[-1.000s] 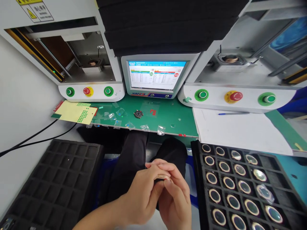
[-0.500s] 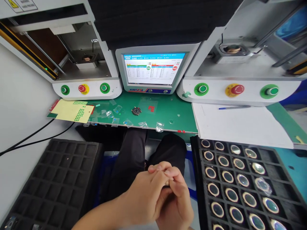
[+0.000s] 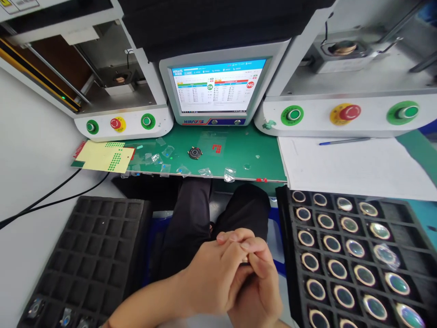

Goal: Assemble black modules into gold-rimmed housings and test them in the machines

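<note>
Both my hands meet low in the middle, over my lap. My left hand [image 3: 210, 275] has its fingers curled over a small round part [image 3: 246, 259], of which only a thin edge shows. My right hand [image 3: 261, 284] pinches the same part from the right, fingers pressed together. To the right lies a black foam tray [image 3: 290, 255] with several round gold-rimmed lens parts [image 3: 336, 269] in its cells. To the left is another black foam tray [image 3: 92, 255], its cells mostly bare.
A green mat [image 3: 239, 157] on the bench carries a round metal part [image 3: 195, 152], plastic film scraps and a yellow sticker sheet [image 3: 104, 156]. Behind stand a monitor [image 3: 218, 86] and two test machines with green and red buttons. White paper [image 3: 355, 166] with a pen lies at right.
My hands have closed tighter round the part and it shows less. The view has tilted down a little; the hands stay in my lap.
</note>
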Demonstrator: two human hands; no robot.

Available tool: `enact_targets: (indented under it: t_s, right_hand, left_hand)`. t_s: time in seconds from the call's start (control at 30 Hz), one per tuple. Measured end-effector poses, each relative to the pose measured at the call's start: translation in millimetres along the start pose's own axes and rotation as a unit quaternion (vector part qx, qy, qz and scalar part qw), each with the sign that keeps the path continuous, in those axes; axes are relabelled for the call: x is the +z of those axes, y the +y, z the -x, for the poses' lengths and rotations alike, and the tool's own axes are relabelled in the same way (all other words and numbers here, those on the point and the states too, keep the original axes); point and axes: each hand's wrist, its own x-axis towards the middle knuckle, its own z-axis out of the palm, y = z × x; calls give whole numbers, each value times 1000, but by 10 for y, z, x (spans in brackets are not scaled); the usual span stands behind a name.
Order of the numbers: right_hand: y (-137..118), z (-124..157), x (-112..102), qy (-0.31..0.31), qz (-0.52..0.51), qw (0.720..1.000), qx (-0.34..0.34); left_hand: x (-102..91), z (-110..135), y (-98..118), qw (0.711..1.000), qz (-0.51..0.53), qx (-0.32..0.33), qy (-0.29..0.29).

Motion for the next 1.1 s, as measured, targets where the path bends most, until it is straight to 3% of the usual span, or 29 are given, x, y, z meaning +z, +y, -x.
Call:
enact_targets:
  t_s: [0.13, 0.23, 0.3, 0.4, 0.47, 0.57, 0.63, 0.77, 0.93, 1.1]
  right_hand:
    - [-22, -15, -20, 17, 20, 1000, -12]
    - [-95, 30, -42, -30, 65, 997, 33]
    - [-143, 82, -48, -54, 115, 991, 32]
    - [-170, 122, -62, -45, 181, 978, -89]
    - [-167, 90, -94, -83, 197, 964, -159]
    - [-166, -17, -166, -167, 204, 946, -190]
    - [-176, -80, -207, -192, 211, 938, -196]
    - [-197, -124, -254, -207, 241, 921, -226]
    - [-155, -161, -294, -206, 246, 920, -228]
    - [-70, -243, -276, -199, 253, 913, -249]
  left_hand:
    - [10, -23, -1, 999, 48, -11, 13]
    - [-22, -52, 27, 970, 232, -32, 68]
    - [-49, -83, 42, 893, 438, -62, 76]
    - [-71, -131, 54, 748, 655, -99, 41]
    - [-68, -154, 61, 706, 698, -114, 32]
    - [-61, -173, 78, 693, 708, -124, 44]
    - [-67, -180, 87, 695, 706, -128, 49]
    - [-87, -178, 59, 699, 697, -156, 34]
    - [-66, -193, -53, 683, 705, -189, 15]
    - [-84, -264, -116, 686, 699, -203, -5]
